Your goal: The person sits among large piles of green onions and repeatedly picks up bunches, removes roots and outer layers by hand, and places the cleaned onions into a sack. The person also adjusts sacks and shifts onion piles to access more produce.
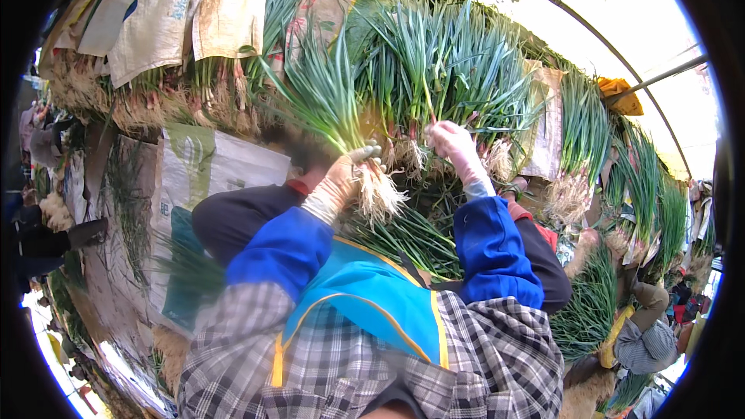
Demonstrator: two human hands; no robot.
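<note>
My left hand (343,177), in a pale glove, is closed around a bunch of green onions (343,110); its white roots hang out below the fist and its leaves fan up and to the left. To the right, my right hand (451,142), also gloved, has its fingers pinched at the lower stem of a green onion (428,99) in front of the piled bunches. Loose green leaves (407,238) lie across my lap, over a blue apron (349,285).
A long row of green onions (465,58) runs across the front, partly under woven sacks (157,23). A flattened white sack (233,157) lies at the left. Another person (643,343) sits at the lower right beside more onions (588,308). A pole (663,78) juts in at upper right.
</note>
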